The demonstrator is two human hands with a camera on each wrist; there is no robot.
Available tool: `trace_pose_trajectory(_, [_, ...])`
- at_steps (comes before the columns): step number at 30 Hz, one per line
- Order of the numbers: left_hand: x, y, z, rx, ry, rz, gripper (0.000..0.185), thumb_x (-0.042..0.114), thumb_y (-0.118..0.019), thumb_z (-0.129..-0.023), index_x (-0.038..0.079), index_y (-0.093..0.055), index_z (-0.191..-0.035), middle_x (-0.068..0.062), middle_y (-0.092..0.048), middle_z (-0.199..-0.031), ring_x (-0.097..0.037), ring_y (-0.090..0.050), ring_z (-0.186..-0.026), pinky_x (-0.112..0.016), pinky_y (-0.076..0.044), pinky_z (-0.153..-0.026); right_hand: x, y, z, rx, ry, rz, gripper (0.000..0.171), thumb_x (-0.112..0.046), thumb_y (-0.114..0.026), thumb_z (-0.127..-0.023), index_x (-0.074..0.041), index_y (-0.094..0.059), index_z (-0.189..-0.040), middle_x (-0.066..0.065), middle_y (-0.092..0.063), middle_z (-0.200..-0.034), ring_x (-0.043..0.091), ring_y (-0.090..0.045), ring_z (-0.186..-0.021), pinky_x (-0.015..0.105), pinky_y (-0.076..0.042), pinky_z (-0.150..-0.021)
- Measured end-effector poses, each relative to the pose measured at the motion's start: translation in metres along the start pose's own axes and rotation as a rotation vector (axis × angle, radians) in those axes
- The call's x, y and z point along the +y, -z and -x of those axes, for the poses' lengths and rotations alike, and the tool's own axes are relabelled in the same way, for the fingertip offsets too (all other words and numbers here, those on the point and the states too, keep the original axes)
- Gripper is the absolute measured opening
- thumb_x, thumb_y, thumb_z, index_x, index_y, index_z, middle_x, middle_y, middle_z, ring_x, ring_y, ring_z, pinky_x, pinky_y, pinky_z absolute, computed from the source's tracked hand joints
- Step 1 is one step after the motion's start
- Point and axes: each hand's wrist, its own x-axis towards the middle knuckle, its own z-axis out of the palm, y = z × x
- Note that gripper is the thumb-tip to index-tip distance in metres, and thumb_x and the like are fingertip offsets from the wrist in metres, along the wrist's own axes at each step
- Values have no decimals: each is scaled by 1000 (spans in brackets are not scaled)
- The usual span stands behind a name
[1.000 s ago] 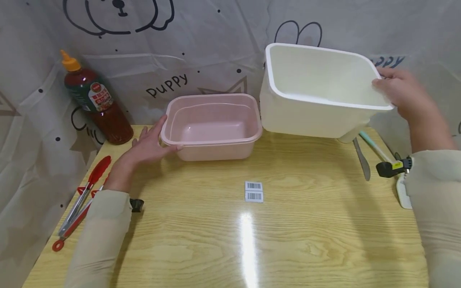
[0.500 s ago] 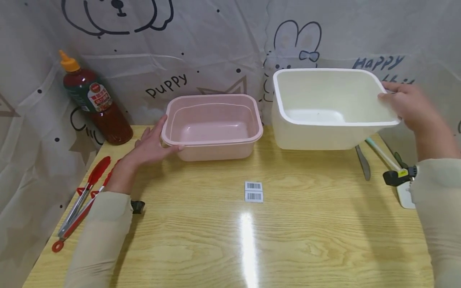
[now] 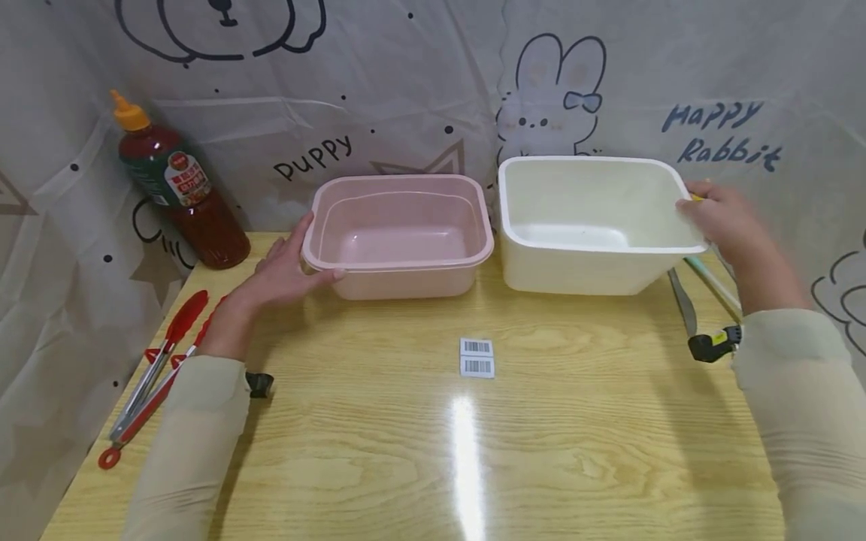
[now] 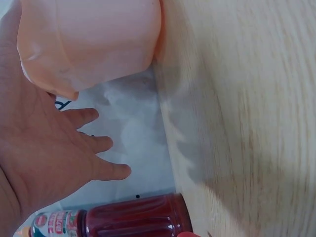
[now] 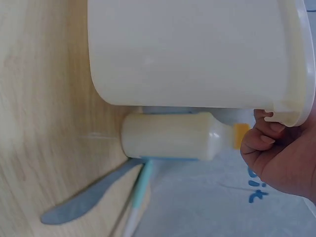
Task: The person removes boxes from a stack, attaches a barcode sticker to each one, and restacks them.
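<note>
A pink plastic basin point(image 3: 406, 284) stands at the back of the table. My left hand point(image 3: 280, 270) rests at its left end, thumb along the front rim. In the left wrist view the other fingers point(image 4: 106, 171) stretch out straight beside the basin. To its right is a deeper white bin point(image 3: 575, 270), upright, with its base close to the tabletop. My right hand point(image 3: 727, 218) grips the bin's right rim, the fingers point(image 5: 261, 140) curled beneath its lip in the right wrist view. Both containers look empty inside.
A red sauce bottle point(image 3: 183, 195) and two red-tipped tongs point(image 3: 152, 383) are at the left. Beside the bin stand a pale yellow-capped bottle point(image 5: 168, 136), a grey knife point(image 5: 89, 197) and a turquoise-handled tool point(image 5: 140, 190). Barcode labels point(image 3: 476, 358) lie mid-table.
My right hand has lowered the white bin toward the table and shifted it left, nearer the pink basin. The bin has levelled out. My left hand and the basin have stayed put.
</note>
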Motion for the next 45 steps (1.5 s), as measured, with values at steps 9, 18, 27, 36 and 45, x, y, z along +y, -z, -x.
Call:
trace_pose_trajectory(9, [-6, 0, -1, 42, -34, -47, 114, 66, -70, -83, 38, 7, -162, -12, -14, -171, -45, -10, -154, -77, -6, -117, 3, -22, -8, 16, 28, -1, 62, -38, -36, -108, -4, -27, -159, -2, -64, -91, 5, -59, -65, 26, -49, -62])
trace_pose_trajectory(18, [-3, -3, 0, 106, -75, -84, 112, 66, -69, -84, 35, 2, -163, -11, -16, -171, -43, -15, -154, -77, -7, -117, -10, -34, -15, 50, -2, -8, 61, -42, -32, -108, -10, -30, -159, 30, -52, -142, -1, -55, -75, 28, -48, -76])
trace_pose_trajectory(27, [-9, -4, 7, 149, -60, -61, 115, 65, -72, -82, 33, 2, -164, -14, -23, -168, -43, -21, -152, -75, -10, -118, -20, -47, -26, 67, -21, -6, 58, -36, -36, -107, -9, -33, -158, 31, -47, -149, 15, -60, -89, 24, -49, -76])
trace_pose_trajectory(36, [-12, -7, 7, 167, -50, -6, 115, 64, -74, -82, 35, 1, -163, -13, -25, -167, -42, -25, -150, -74, -15, -118, -21, -48, -25, 70, 4, 4, 59, -37, -34, -107, -5, -33, -157, 32, -46, -149, 42, -54, -116, 57, -44, -104])
trace_pose_trajectory(45, [-7, 2, 15, 173, 7, -61, 121, 70, -68, -82, 26, 10, -164, -15, -5, -172, -45, -6, -156, -73, -8, -120, -16, -32, -11, -52, 39, 75, 82, -64, -22, -103, -9, -12, -163, 37, -38, -151, 53, -45, -128, 73, -30, -110])
